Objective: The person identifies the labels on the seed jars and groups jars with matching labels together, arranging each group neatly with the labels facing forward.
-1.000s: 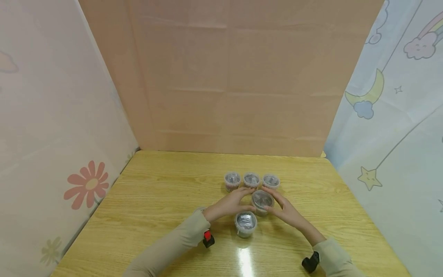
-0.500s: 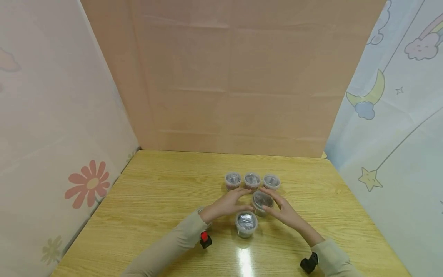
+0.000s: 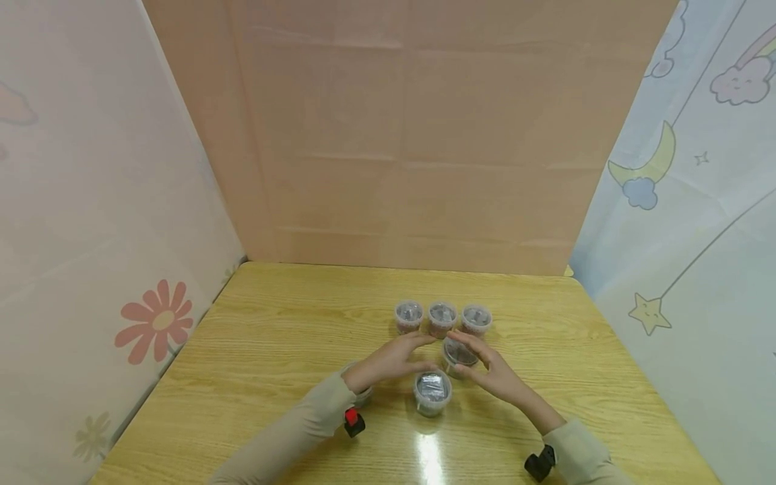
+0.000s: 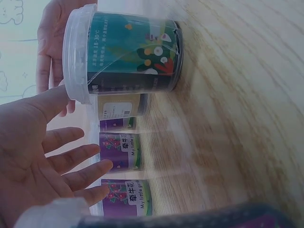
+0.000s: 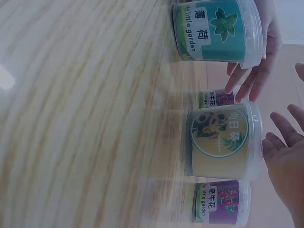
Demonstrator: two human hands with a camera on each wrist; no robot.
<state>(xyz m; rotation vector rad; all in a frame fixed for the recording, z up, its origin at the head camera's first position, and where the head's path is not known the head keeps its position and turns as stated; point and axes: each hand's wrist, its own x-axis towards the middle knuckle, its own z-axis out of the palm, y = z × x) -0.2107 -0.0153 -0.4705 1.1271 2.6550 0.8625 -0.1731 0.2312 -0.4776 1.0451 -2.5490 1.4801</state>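
Note:
My left hand (image 3: pixel 391 360) is held low over the table with its fingers loosely extended, behind and left of a seed-pot cup with a green mint label (image 5: pixel 213 31). In the left wrist view its thumb overlaps the clear lid of that cup (image 4: pixel 78 54). My right hand (image 3: pixel 497 377) arches around a tan-label cup with a clear lid (image 3: pixel 459 352), its fingers spread and relaxed beside the lid (image 5: pixel 255 137). The right fingertips come close to the left ones. Neither hand grips anything.
Behind the hands stand three purple-label cups in a row: left (image 3: pixel 409 316), middle (image 3: pixel 442 318) and right (image 3: pixel 476 318). Another cup (image 3: pixel 365 397) lies partly hidden under the left wrist. A brown sheet (image 3: pixel 394 168) rises at the table's back edge.
Both hands have shifted slightly left, the left hand a bit more. The cup under the left wrist shows more now. The other cups stay in place.

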